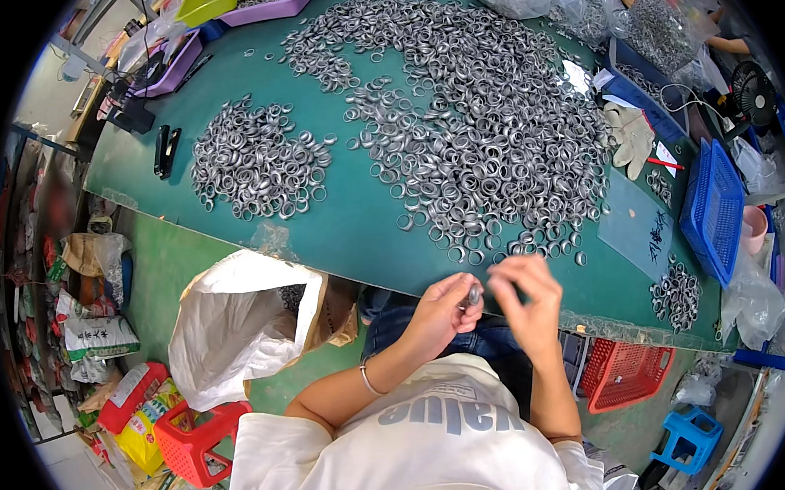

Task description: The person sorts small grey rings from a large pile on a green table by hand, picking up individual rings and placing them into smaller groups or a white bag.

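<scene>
In front of my chest, my left hand (440,312) pinches a small grey metal ring (473,296) between thumb and fingers; whether more than one is held I cannot tell. Just to its right, my right hand (529,300) is raised near the table's front edge with bent fingers. Motion smears its fingertips, so their grip is unclear. Beyond both hands, a large heap of grey metal rings (493,124) spreads over the green table (348,234). A smaller pile of rings (259,159) lies at the left, and a little cluster of rings (677,297) at the right.
An open white sack (228,333) with rings inside stands at the table's front left. Blue baskets (712,210), a glove (628,135) and a small fan (751,93) are at the right. A black stapler-like tool (167,151) lies left. Below are red (194,442) and blue (689,440) stools.
</scene>
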### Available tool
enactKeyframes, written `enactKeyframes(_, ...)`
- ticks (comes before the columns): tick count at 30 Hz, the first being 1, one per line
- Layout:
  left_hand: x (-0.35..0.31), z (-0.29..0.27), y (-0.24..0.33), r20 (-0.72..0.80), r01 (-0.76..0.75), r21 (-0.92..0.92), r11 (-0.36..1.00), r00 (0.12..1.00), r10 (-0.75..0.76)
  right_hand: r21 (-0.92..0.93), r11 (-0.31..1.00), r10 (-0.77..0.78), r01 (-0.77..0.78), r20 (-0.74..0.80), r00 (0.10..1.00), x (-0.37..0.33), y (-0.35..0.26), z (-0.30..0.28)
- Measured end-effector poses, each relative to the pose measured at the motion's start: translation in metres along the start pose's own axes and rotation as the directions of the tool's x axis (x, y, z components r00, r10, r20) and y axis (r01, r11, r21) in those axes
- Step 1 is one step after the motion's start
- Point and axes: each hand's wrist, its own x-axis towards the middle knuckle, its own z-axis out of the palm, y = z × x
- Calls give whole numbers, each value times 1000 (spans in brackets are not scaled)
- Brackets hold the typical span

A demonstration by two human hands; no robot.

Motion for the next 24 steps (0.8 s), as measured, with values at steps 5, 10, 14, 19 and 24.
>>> enactKeyframes(5, 4, 12, 8, -67, -9, -44, 999, 998, 6, -188, 980, -67, 58, -43, 997, 23, 29, 20)
enactKeyframes(10, 16, 4, 3, 13, -93, -57, 994, 995, 94, -580, 814, -97, -27, -181, 979, 33, 29, 27)
enactKeyframes(14, 13, -3, 2, -3, -46, -11, 999, 999, 46, -535, 844, -94, 31, -92, 991, 31, 37, 26)
enactKeyframes(19, 7, 9, 6, -168, -75, 13, 997, 983, 76, -314, 915, -252, 253, 46, 967, 7, 13, 8)
enactKeyframes(24, 7, 8, 4, -89, -11, 118, 993, 996, 21, -177, 947, -213, 267, 273, 938, -5, -4, -5)
